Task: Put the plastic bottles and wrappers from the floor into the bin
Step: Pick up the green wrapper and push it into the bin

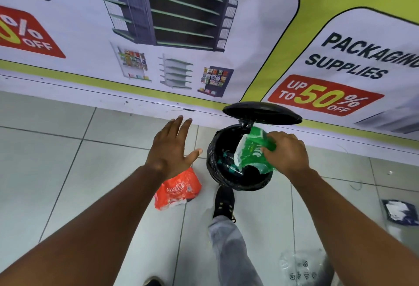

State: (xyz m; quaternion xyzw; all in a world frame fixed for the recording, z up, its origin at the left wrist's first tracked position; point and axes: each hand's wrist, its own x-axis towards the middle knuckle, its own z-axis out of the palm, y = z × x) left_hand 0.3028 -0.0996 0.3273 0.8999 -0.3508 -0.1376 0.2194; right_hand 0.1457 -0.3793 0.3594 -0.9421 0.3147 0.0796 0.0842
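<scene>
A round black pedal bin [214, 170] with a black liner stands by the wall, its lid [261, 113] raised. My right hand [285, 153] is shut on a green plastic wrapper [250, 151] held over the bin's mouth. Dark green items lie inside the bin. My left hand [171, 147] hovers open, fingers spread, left of the bin. Below it a red Coca-Cola wrapper [178, 189] lies on the floor. A clear plastic wrapper [301, 267] lies at the lower right. My foot in a black shoe [223, 201] rests at the bin's base.
A printed banner [204, 36] covers the wall behind the bin. A dark blue and white packet [399, 212] lies on the white tiled floor [68, 172] at the right edge.
</scene>
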